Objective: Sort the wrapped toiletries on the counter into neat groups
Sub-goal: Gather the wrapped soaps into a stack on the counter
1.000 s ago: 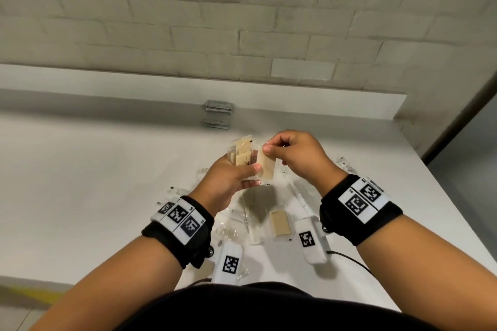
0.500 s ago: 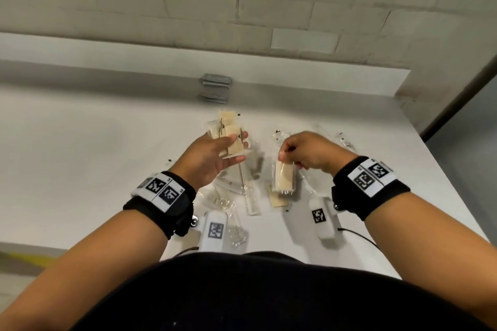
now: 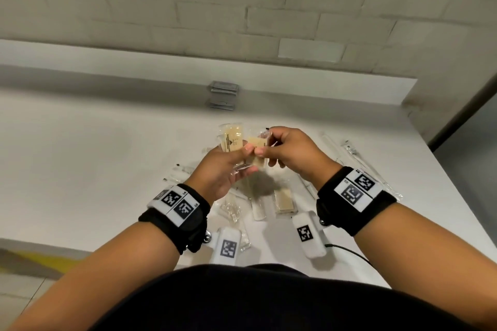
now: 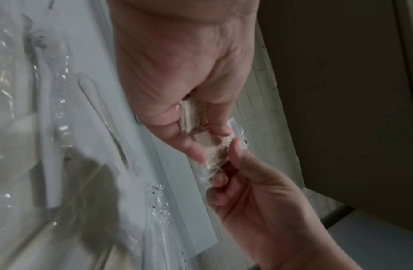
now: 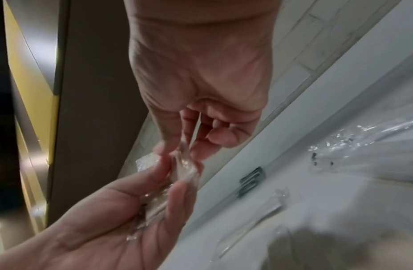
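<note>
Over the white counter (image 3: 107, 169), my left hand (image 3: 242, 161) grips a small stack of beige packets in clear wrap (image 3: 231, 140). My right hand (image 3: 265, 148) pinches one more beige packet (image 3: 255, 152) and holds it against that stack. In the left wrist view the thumb (image 4: 194, 151) presses on the packets (image 4: 211, 146), with the right hand (image 4: 247, 182) pinching from below. The right wrist view has the right hand's fingers (image 5: 184, 146) on the clear wrap (image 5: 187, 169) over the left palm. One further beige packet (image 3: 283, 199) lies on the counter beneath my hands.
Loose clear-wrapped items (image 3: 231, 209) and a white wrapped stick (image 3: 258, 208) lie under my hands. Long wrapped toothbrushes (image 3: 352, 153) lie to the right near the counter's edge. A stack of grey sachets (image 3: 223, 94) sits at the back by the wall ledge.
Half a second ago my right hand was low over the counter with a beige packet. It has lifted that packet up to the stack in my left hand.
</note>
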Available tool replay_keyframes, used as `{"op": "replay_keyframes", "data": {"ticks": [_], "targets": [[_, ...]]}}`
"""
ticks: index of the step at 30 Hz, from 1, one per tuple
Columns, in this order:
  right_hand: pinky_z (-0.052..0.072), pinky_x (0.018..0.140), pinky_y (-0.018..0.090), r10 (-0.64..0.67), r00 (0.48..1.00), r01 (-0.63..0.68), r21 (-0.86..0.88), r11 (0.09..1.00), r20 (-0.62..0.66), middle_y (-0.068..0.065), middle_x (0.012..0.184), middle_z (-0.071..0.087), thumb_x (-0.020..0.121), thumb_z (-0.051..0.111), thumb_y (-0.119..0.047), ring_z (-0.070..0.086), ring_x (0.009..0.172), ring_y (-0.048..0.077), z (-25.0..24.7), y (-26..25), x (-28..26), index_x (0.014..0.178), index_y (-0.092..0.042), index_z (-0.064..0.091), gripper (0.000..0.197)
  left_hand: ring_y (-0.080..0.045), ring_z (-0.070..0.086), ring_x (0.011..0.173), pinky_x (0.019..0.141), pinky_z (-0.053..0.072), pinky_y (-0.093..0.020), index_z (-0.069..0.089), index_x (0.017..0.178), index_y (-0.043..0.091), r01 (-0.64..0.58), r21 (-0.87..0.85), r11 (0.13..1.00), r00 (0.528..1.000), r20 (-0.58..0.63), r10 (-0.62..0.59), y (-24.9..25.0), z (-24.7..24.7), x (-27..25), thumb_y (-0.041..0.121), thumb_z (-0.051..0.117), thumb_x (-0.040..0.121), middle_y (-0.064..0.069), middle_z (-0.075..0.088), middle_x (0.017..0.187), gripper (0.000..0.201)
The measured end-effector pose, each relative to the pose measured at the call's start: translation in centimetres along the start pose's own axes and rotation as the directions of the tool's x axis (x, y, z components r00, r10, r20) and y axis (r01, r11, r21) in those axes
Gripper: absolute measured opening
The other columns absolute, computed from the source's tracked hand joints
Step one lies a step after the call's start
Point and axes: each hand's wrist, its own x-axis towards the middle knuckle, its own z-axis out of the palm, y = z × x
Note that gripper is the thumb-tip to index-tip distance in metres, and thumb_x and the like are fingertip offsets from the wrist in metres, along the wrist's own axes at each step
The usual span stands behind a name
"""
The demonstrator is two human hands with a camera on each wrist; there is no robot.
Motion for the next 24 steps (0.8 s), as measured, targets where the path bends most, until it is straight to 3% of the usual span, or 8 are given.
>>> {"op": "replay_keyframes", "data": {"ticks": [2,4,7,10,15,19,22,24], "targets": [[0.039,0.045,0.013,-0.053,0.994,0.058,0.047,0.997,-0.101,-0.004,0.079,0.062,0.078,0.074,-0.002,0.053,0.048,0.007,0.2,-0.2,0.3,0.082,0.006,0.062,0.015,-0.024,0.071,0.091,0.068,0.060,-0.029,0.065,0.109,0.001,-0.009,-0.016,1.000,1.000,-0.008,0.008,0.2,0.3,0.1,0.022,0.060,0.091,-0.009,0.074,0.096,0.028],[0.042,0.056,0.010,-0.149,0.967,0.161,0.040,0.986,-0.208,-0.003,0.086,0.058,0.077,0.074,0.001,0.055,0.063,0.007,0.2,-0.2,0.2,0.086,-0.011,0.073,0.015,-0.023,0.071,0.087,0.067,0.059,-0.029,0.064,0.112,0.003,0.014,-0.022,1.000,1.000,-0.003,-0.014,0.7,0.3,0.2,0.030,0.057,0.092,-0.011,0.072,0.099,0.033],[0.044,0.077,0.008,-0.267,0.944,0.264,-0.040,0.964,-0.195,-0.010,0.101,0.056,0.081,0.065,0.010,0.056,0.087,-0.008,0.1,0.4,-0.2,0.097,-0.017,0.075,0.033,-0.017,0.070,0.071,0.059,0.057,-0.021,0.065,0.101,0.000,0.051,-0.019,0.999,0.998,0.030,-0.050,1.6,0.2,0.1,0.014,0.067,0.084,-0.012,0.069,0.090,0.022],[0.047,0.090,0.016,-0.285,0.945,0.274,-0.088,0.958,-0.158,-0.011,0.118,0.055,0.084,0.055,0.014,0.057,0.102,0.006,-0.2,0.9,-0.4,0.101,-0.019,0.073,0.042,-0.011,0.066,0.061,0.056,0.055,-0.019,0.065,0.100,0.002,-0.002,0.004,1.000,1.000,0.008,0.002,2.2,0.3,0.3,0.001,0.066,0.083,-0.006,0.066,0.076,0.017],[0.046,0.092,0.017,-0.371,0.908,0.358,-0.098,0.929,-0.197,-0.007,0.128,0.055,0.085,0.057,0.012,0.056,0.090,-0.004,-0.4,0.6,-0.5,0.101,-0.016,0.074,0.037,-0.017,0.070,0.069,0.056,0.056,-0.022,0.067,0.102,0.003,0.011,-0.030,0.999,1.000,0.007,-0.010,2.5,0.7,0.6,0.010,0.067,0.086,-0.004,0.070,0.077,0.018],[0.045,0.098,0.021,-0.449,0.881,0.399,-0.276,0.874,-0.149,-0.015,0.135,0.051,0.088,0.060,0.003,0.057,0.101,0.009,-0.1,1.1,-0.1,0.107,-0.027,0.072,0.037,-0.014,0.065,0.062,0.053,0.054,-0.021,0.062,0.106,0.000,-0.055,-0.031,0.998,0.998,-0.015,0.054,2.7,1.1,0.9,0.003,0.068,0.083,-0.005,0.067,0.076,0.024],[0.043,0.098,0.020,-0.388,0.891,0.325,-0.266,0.907,-0.235,-0.012,0.131,0.054,0.089,0.054,0.005,0.060,0.103,0.005,-0.4,0.9,0.1,0.094,-0.020,0.077,0.034,-0.018,0.066,0.065,0.056,0.055,-0.025,0.063,0.097,0.006,-0.108,-0.027,0.994,0.993,-0.060,0.107,2.8,0.9,1.2,-0.002,0.068,0.082,-0.006,0.069,0.080,0.018],[0.047,0.087,0.024,-0.293,0.905,0.248,-0.177,0.952,-0.309,-0.007,0.118,0.062,0.089,0.050,0.004,0.063,0.097,0.006,-0.7,0.3,0.1,0.081,-0.024,0.071,0.036,-0.021,0.066,0.072,0.060,0.056,-0.027,0.063,0.096,0.007,-0.133,0.007,0.991,0.989,-0.068,0.133,2.7,0.7,1.3,-0.002,0.068,0.081,-0.008,0.070,0.085,0.018]]}}
